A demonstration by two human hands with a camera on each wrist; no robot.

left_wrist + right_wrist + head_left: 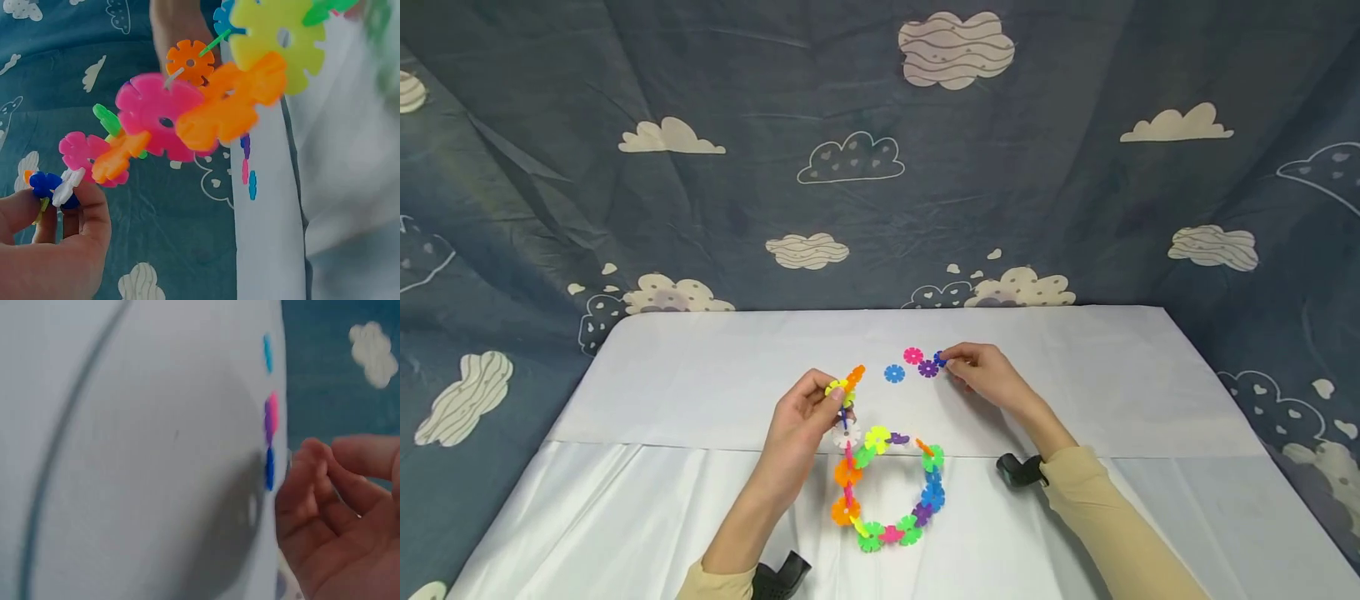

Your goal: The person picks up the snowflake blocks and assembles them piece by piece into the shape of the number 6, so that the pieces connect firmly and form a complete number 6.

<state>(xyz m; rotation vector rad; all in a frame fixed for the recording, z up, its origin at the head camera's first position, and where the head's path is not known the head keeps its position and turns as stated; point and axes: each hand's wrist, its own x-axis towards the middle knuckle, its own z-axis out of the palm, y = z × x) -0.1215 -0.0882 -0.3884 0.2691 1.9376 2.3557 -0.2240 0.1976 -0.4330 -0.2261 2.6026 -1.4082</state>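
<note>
A chain of flower-shaped plastic discs, in several bright colours, curves round in a near-ring on the table. My left hand [797, 421] pinches its upper left end, near a yellow disc [837, 388], and an orange disc [854, 377] sticks out past the fingertips. In the left wrist view a dark blue disc [45, 184] and a white disc [67, 187] sit at the fingers. Farther back, my right hand [988, 375] has its bent fingertips right at a loose dark blue disc [940, 359]. That disc [270, 469] rests on the table in the right wrist view.
Loose discs lie beside the right hand: a pink one [913, 356], a purple one [928, 368] and a light blue one [894, 373]. The white-covered table [700, 375] ends at a dark curtain [865, 217] with printed clouds.
</note>
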